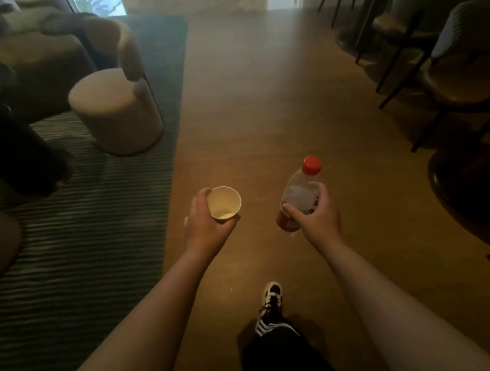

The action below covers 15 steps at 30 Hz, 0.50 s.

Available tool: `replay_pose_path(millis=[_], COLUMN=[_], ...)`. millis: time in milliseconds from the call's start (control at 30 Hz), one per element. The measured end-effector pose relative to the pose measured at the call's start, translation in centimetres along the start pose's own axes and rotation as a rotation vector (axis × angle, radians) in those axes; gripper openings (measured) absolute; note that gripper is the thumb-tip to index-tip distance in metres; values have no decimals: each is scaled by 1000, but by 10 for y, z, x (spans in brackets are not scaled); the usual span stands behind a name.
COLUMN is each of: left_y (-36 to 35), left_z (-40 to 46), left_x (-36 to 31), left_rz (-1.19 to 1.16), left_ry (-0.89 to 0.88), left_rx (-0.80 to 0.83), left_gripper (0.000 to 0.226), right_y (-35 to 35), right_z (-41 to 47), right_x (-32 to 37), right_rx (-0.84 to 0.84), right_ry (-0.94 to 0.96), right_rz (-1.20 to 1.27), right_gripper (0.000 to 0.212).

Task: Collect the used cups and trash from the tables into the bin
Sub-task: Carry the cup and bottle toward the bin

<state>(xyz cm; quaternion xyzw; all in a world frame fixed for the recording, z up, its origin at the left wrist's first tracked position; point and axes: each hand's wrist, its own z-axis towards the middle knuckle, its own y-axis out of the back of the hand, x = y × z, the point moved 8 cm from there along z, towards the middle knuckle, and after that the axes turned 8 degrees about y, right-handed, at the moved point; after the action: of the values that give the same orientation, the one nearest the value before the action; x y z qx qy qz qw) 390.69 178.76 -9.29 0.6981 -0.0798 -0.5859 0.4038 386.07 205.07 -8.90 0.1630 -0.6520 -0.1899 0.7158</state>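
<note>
My left hand (204, 220) grips a white paper cup (224, 204), its mouth facing up and forward; the inside looks empty. My right hand (318, 213) holds a clear plastic bottle (300, 195) with a red cap and a red label, tilted so the cap points forward. Both hands are held out over the wooden floor, about waist high. No bin is in view.
A round beige stool (116, 111) stands on a striped rug (78, 238) at the left, with sofas behind it. Dark chairs (446, 67) and a table base line the right side. A wooden floor strip (261, 98) runs ahead between them. My shoe (272, 295) steps forward.
</note>
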Motion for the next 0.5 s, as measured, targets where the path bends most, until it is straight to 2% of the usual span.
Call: replay_pose_path(millis=[267,500], left_y=[-48,-71], left_z=[176,293], left_x=[-77,-81], left_rz=[11,16], left_ry=[2,55], left_rx=[-39,-64], left_gripper=[79,78], right_y=[-7,-50], right_z=[199,323], right_x=[11,18], right_rx=[34,97], right_ry=[3,-6], right_rz=[-16,-36], right_gripper=[74,73])
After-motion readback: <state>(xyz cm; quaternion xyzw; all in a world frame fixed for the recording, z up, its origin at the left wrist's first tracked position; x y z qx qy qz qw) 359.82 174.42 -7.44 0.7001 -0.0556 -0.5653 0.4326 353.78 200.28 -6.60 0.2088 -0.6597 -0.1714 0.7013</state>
